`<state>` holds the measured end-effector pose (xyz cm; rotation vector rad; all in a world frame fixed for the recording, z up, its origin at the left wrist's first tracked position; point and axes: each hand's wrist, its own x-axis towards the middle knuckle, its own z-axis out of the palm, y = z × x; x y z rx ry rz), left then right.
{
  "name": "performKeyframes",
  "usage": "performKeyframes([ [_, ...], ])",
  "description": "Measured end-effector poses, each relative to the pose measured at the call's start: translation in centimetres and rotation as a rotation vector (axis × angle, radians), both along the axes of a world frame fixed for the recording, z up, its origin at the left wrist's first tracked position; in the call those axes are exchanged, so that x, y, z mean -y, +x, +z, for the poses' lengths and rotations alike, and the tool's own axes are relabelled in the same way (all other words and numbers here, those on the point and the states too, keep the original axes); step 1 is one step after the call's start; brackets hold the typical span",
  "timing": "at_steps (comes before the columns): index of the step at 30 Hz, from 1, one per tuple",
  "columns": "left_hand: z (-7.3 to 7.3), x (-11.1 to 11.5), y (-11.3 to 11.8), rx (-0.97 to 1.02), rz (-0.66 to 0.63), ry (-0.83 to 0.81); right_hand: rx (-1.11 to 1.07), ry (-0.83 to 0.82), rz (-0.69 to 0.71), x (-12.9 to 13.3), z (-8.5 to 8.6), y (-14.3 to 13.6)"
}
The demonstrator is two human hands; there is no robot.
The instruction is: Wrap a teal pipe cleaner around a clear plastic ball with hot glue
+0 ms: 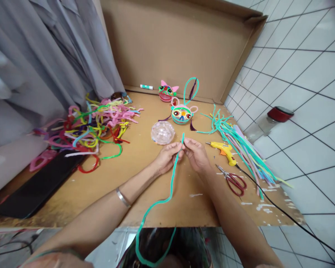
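Note:
Both hands meet over the middle of the table on one long teal pipe cleaner (172,178). My left hand (169,156) pinches it close to its upper end, and my right hand (194,152) has its fingers closed on the same spot. A short tip sticks up above the fingers, while the long tail curves down past the table's front edge toward my lap. Just beyond my left hand sits a clear round plastic bowl (162,133). Behind it stands a decorated animal-face ornament (182,114) with pink ears, a teal loop and dark tassels.
A pink-eared figure (166,92) and a glue stick (146,87) stand by the cardboard wall (170,44). Tangled pipe cleaners (92,126) and a black tray (41,186) lie left. On the right are a yellow glue gun (226,152), scissors (236,183), straight pipe cleaners (245,152) and a jar (264,124).

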<state>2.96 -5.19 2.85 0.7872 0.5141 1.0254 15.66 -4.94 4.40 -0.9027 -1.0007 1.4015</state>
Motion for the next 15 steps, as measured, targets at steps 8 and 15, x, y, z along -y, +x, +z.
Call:
performKeyframes([
  [8,0.4,-0.1,-0.7,0.138,-0.299,-0.182,0.029,0.062,-0.085,-0.1,0.1,0.0],
  [15,-0.5,0.4,-0.2,-0.109,-0.231,-0.053,0.073,0.14,-0.542,-1.2,0.1,1.0],
])
